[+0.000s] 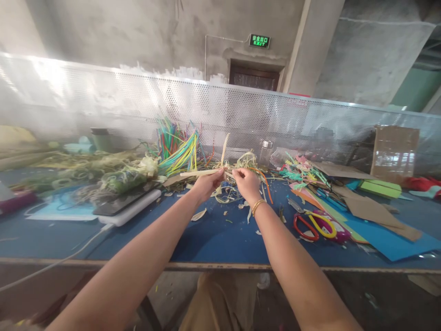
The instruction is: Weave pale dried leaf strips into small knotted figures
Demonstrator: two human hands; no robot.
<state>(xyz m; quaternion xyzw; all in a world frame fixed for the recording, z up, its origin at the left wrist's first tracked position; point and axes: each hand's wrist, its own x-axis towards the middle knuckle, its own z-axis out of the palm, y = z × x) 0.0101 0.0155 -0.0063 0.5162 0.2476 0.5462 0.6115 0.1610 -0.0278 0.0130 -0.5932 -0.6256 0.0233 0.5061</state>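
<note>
Both my arms reach out over a blue table. My left hand is closed in a pinch on pale straw strips; one strip runs left and another curls upward. Right beside it, my right hand, with a gold bracelet at the wrist, pinches the same strips where they cross. Below the hands lies a loose heap of straw and coloured strips.
A bundle of coloured strips and tangled straw lie to the left, by a phone on a white box. Scissors, coloured paper, cardboard and a jar are on the right. A perforated metal screen backs the table.
</note>
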